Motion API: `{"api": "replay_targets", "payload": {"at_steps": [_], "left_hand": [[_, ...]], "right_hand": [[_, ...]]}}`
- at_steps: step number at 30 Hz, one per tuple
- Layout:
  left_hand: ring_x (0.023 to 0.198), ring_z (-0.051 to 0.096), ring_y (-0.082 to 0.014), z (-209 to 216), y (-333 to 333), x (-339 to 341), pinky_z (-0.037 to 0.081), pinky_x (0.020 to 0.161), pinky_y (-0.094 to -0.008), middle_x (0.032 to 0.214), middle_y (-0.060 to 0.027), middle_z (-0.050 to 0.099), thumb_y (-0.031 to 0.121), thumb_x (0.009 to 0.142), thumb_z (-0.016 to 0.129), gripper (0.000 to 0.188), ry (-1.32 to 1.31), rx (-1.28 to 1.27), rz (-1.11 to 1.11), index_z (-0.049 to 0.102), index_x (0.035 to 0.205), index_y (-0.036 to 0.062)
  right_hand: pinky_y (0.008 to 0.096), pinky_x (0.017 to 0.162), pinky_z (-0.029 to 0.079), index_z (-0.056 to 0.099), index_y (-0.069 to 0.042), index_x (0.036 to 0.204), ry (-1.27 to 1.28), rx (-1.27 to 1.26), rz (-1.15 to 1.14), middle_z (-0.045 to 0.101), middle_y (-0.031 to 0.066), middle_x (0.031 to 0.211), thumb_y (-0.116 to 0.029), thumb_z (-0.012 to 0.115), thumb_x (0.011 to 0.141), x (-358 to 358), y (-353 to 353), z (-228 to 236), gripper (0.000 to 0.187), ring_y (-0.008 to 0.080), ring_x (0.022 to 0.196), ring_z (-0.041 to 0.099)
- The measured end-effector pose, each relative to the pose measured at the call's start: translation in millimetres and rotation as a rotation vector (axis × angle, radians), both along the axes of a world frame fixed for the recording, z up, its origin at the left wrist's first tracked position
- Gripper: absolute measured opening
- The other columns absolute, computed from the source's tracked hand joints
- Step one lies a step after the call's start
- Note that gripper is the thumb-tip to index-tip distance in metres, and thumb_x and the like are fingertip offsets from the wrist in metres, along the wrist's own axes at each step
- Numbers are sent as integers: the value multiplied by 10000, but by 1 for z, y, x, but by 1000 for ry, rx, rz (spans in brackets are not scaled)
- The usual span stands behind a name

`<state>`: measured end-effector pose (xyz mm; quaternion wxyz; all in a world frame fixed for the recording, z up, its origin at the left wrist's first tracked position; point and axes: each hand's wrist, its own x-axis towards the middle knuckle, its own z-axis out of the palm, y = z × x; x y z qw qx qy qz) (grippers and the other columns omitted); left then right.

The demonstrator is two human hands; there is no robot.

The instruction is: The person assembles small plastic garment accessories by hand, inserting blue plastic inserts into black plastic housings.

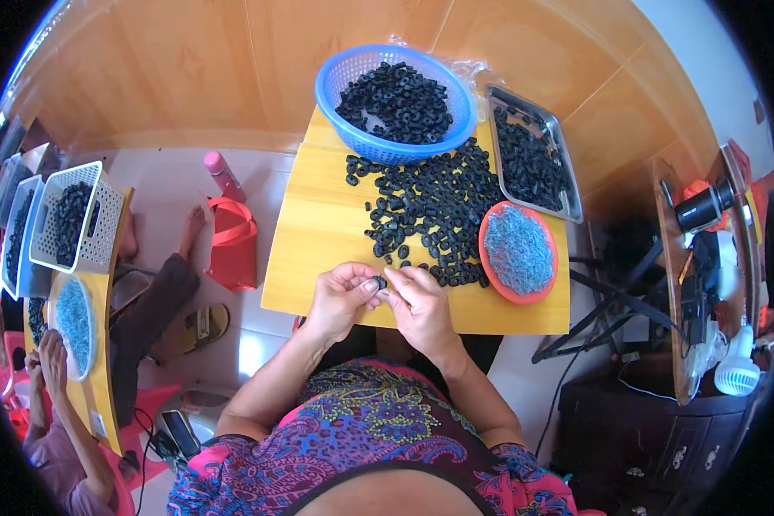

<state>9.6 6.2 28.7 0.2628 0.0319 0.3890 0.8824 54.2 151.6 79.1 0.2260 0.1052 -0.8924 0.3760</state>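
Observation:
Just over the near edge of the yellow wooden table (318,215), my two hands meet. My left hand (340,298) pinches a small black ring-shaped part (380,282) between thumb and fingers. Against that part, the fingertips of my right hand (419,307) are pressed together; anything between them is too small to make out. A spread of loose black ring-shaped parts (430,206) lies just beyond my hands. To their right stands a red-orange plate (488,268) heaped with fine grey-blue metallic-looking pieces (520,249).
A blue basket (325,95) of black parts stands at the table's far side, beside a metal tray (577,206) of more. Left, another person's hands (53,361) work at a second table with a white basket (103,215). A red bag (232,249) stands on the floor.

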Motion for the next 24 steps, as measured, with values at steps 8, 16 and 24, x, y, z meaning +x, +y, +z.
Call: {"api": "replay_targets", "payload": {"at_steps": [8,16,24], "left_hand": [[716,617,-190,-18,-16,-30,502,672,-290,876,-147,644,34,879,560,174,-173,327,43,597,1045,-3],[735,611,-191,-22,-16,-30,488,675,-291,893,-141,649,37,881,564,183,-162,400,-19,599,1057,0],[752,609,-178,-16,-5,-32,488,692,-295,897,-121,644,67,892,555,173,-202,409,-57,592,1054,19]], "right_hand": [[371,737,462,655,-7,869,-44,344,67,627,142,826,-103,635,791,-111,14,6,125,292,789,583],[387,841,458,628,-16,801,-328,689,138,624,178,864,-15,572,698,-162,2,-17,117,328,915,572],[214,637,463,560,4,931,-623,-527,277,601,31,799,3,554,863,-78,26,14,68,72,702,557]]}}
